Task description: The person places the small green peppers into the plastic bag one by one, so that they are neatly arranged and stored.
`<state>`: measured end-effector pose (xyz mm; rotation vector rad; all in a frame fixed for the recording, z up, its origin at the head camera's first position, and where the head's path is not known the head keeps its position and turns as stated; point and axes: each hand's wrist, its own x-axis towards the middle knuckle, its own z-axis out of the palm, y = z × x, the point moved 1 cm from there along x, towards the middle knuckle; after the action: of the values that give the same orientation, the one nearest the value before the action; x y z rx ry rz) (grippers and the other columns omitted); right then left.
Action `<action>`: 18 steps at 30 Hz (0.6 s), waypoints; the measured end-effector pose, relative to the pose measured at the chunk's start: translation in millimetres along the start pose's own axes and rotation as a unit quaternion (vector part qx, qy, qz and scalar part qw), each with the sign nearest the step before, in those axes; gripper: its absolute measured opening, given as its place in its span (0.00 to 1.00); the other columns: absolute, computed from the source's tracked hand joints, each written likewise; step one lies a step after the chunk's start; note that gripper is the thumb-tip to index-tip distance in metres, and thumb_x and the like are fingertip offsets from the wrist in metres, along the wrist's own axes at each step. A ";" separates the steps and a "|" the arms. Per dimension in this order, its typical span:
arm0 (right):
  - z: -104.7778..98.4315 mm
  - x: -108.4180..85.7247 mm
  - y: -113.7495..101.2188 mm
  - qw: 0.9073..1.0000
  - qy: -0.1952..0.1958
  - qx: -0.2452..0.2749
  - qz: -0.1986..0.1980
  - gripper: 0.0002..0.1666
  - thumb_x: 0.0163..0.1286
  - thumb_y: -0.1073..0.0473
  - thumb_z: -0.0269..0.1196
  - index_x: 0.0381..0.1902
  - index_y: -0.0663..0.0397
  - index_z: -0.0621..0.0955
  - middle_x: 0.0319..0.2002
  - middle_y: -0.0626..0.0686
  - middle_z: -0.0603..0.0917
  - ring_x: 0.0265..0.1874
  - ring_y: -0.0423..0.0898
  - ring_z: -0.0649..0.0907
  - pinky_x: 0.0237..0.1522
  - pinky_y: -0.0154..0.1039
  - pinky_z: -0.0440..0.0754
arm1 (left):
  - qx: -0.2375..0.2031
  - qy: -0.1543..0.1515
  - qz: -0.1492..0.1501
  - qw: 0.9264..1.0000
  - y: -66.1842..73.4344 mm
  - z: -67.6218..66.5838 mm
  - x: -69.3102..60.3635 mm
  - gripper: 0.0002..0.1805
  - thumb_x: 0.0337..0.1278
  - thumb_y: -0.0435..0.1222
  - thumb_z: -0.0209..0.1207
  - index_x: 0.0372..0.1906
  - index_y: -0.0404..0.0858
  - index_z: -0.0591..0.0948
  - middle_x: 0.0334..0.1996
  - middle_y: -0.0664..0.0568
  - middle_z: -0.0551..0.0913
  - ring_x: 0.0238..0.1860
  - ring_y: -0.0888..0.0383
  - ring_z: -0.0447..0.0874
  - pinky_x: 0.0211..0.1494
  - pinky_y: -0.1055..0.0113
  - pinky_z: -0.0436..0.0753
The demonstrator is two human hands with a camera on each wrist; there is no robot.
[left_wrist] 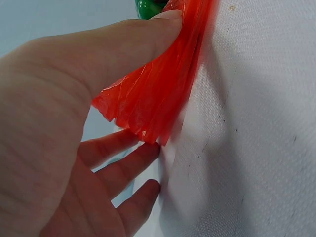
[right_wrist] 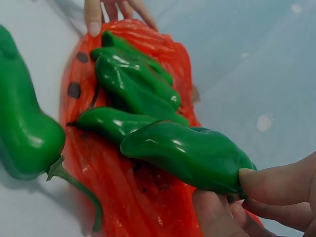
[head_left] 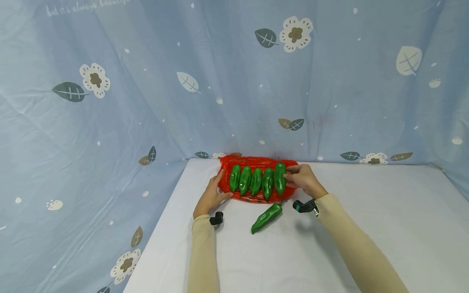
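Several glossy green peppers [head_left: 256, 181] lie side by side on a red plastic bag [head_left: 253, 199] in the head view. At the right end of the row, my right hand [head_left: 301, 179] pinches the last pepper [right_wrist: 190, 153] between thumb and fingers. That pepper is tilted over its neighbours in the right wrist view. My left hand [head_left: 212, 197] is spread at the bag's left end. Its thumb [left_wrist: 133, 42] touches the red plastic, and fingertips meet the bag's gathered edge in the left wrist view. One more pepper [head_left: 267, 217] lies on the white cloth in front of the bag.
A white cloth [head_left: 242, 260] covers the table. Blue patterned fabric [head_left: 227, 81] hangs behind and to the left, close to the bag's far side. Black wrist devices [head_left: 217, 218] sit on both forearms.
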<state>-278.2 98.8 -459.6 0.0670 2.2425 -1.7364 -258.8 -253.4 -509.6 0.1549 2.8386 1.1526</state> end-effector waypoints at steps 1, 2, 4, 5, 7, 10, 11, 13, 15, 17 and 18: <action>0.2 0.8 1.0 1.000 0.001 -0.001 0.002 0.31 0.76 0.65 0.60 0.71 0.77 0.68 0.65 0.73 0.75 0.38 0.39 0.88 0.48 0.40 0.91 | 0.000 0.000 0.000 1.000 0.3 -0.2 0.0 0.55 0.58 0.43 0.73 0.84 0.56 0.51 0.80 0.37 0.57 0.81 0.36 0.58 0.80 0.35 0.62; 0.5 1.9 1.9 1.000 0.001 -0.002 0.003 0.31 0.76 0.65 0.60 0.71 0.77 0.68 0.65 0.73 0.75 0.38 0.38 0.88 0.48 0.40 0.91 | 0.000 0.000 0.001 1.000 0.3 -0.1 0.1 0.55 0.58 0.43 0.73 0.84 0.56 0.51 0.80 0.37 0.57 0.81 0.36 0.58 0.80 0.35 0.62; 0.9 3.9 3.9 1.000 0.002 -0.006 0.004 0.31 0.76 0.66 0.60 0.71 0.77 0.68 0.66 0.73 0.75 0.36 0.37 0.87 0.47 0.38 0.91 | 0.000 0.001 0.003 1.000 -0.1 0.1 0.2 0.55 0.58 0.42 0.73 0.84 0.57 0.51 0.80 0.37 0.57 0.81 0.36 0.59 0.80 0.35 0.63; 1.3 4.9 4.8 1.000 0.002 -0.008 0.004 0.31 0.76 0.66 0.60 0.71 0.77 0.68 0.66 0.73 0.75 0.36 0.37 0.87 0.46 0.38 0.91 | 0.000 0.001 0.003 1.000 -0.4 0.3 0.4 0.55 0.58 0.43 0.73 0.84 0.57 0.51 0.80 0.37 0.57 0.80 0.36 0.59 0.80 0.35 0.63; 1.8 6.2 6.3 1.000 0.001 -0.012 0.004 0.31 0.76 0.66 0.59 0.71 0.77 0.67 0.66 0.74 0.74 0.35 0.37 0.86 0.45 0.37 0.91 | -0.001 0.002 0.007 1.000 -1.1 0.5 0.8 0.55 0.58 0.42 0.73 0.84 0.57 0.51 0.80 0.37 0.57 0.80 0.36 0.59 0.80 0.35 0.63; 3.1 7.3 8.5 1.000 0.001 -0.015 0.004 0.31 0.76 0.67 0.59 0.71 0.78 0.67 0.67 0.74 0.73 0.37 0.38 0.86 0.46 0.37 0.91 | -0.002 0.002 0.007 1.000 -1.9 0.5 1.4 0.55 0.59 0.43 0.72 0.84 0.57 0.51 0.80 0.37 0.57 0.80 0.36 0.59 0.80 0.35 0.63; 3.6 7.6 9.3 1.000 0.000 -0.015 0.004 0.31 0.76 0.67 0.60 0.71 0.79 0.67 0.68 0.74 0.73 0.38 0.39 0.86 0.46 0.38 0.91 | -0.002 0.001 0.006 1.000 -2.2 0.5 1.6 0.55 0.59 0.43 0.72 0.84 0.57 0.51 0.80 0.37 0.57 0.80 0.36 0.59 0.80 0.35 0.63; 4.9 8.1 10.4 1.000 -0.001 -0.016 0.005 0.31 0.76 0.68 0.59 0.71 0.79 0.66 0.68 0.75 0.72 0.40 0.42 0.86 0.49 0.40 0.91 | -0.002 0.000 0.004 1.000 -2.5 0.6 1.7 0.55 0.59 0.43 0.72 0.84 0.56 0.51 0.80 0.36 0.57 0.80 0.36 0.59 0.80 0.35 0.63; 6.5 8.5 11.0 1.000 -0.002 -0.014 0.008 0.31 0.76 0.68 0.59 0.71 0.79 0.66 0.69 0.75 0.71 0.43 0.44 0.86 0.52 0.43 0.90 | -0.003 -0.002 0.001 1.000 -2.4 0.5 1.6 0.55 0.59 0.43 0.72 0.84 0.56 0.51 0.81 0.37 0.56 0.81 0.36 0.59 0.80 0.35 0.63; 8.0 8.8 11.1 1.000 -0.002 -0.015 0.010 0.31 0.76 0.69 0.58 0.71 0.79 0.66 0.69 0.75 0.71 0.45 0.47 0.86 0.54 0.46 0.90 | 0.000 -0.004 -0.001 1.000 -2.6 0.6 1.2 0.55 0.59 0.44 0.72 0.84 0.56 0.51 0.81 0.37 0.56 0.81 0.36 0.59 0.80 0.35 0.63; 8.7 9.0 11.1 1.000 -0.002 -0.015 0.012 0.31 0.76 0.69 0.58 0.71 0.79 0.67 0.69 0.74 0.72 0.46 0.48 0.86 0.56 0.48 0.89 | 0.001 -0.004 0.000 1.000 -2.6 0.5 0.9 0.55 0.59 0.44 0.72 0.84 0.56 0.51 0.81 0.37 0.56 0.81 0.36 0.59 0.80 0.35 0.63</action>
<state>-282.6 92.2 -474.4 0.0827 2.2561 -1.6885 -259.8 -254.8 -511.8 0.1588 2.8323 1.1461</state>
